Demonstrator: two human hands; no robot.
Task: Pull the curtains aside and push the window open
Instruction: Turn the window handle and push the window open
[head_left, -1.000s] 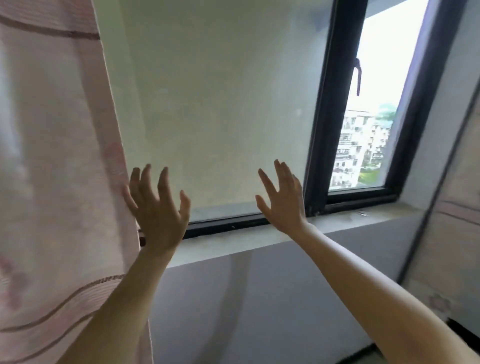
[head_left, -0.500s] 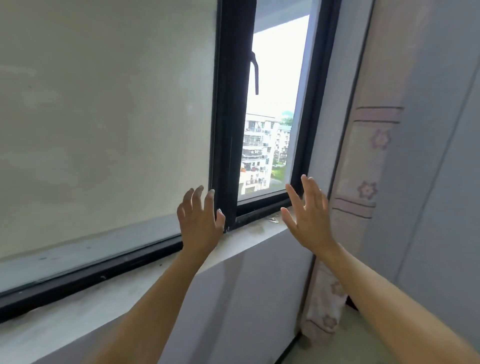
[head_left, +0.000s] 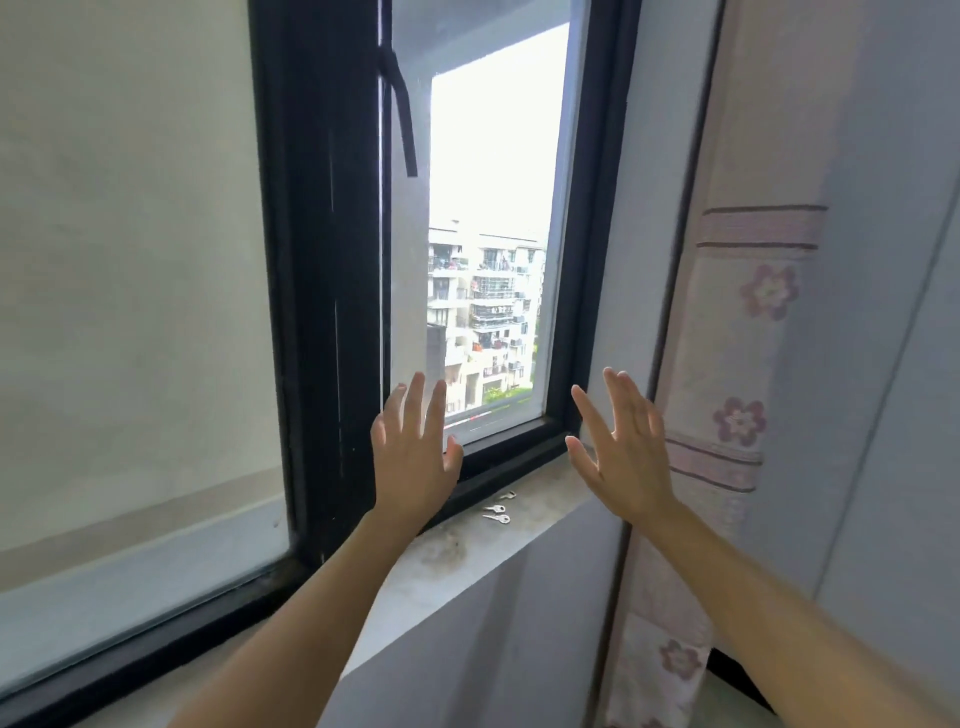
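A narrow black-framed window sash (head_left: 488, 249) stands ahead, with a black handle (head_left: 402, 111) hanging down near its upper left. My left hand (head_left: 415, 457) is raised with fingers spread in front of the sash's lower left corner; whether it touches the glass I cannot tell. My right hand (head_left: 623, 452) is raised and open just right of the frame, in front of the white wall. A pale pink flowered curtain (head_left: 737, 364) hangs gathered at the right, clear of the glass.
A large frosted fixed pane (head_left: 130, 260) fills the left. The grey sill (head_left: 467, 551) below holds small keys (head_left: 496, 514) and some dirt. A thick black mullion (head_left: 322, 286) separates the two panes. Apartment buildings show outside.
The view has swung right and closer to the narrow sash. Both hands moved right with it, from the frosted pane to the sash. The left curtain has left the view.
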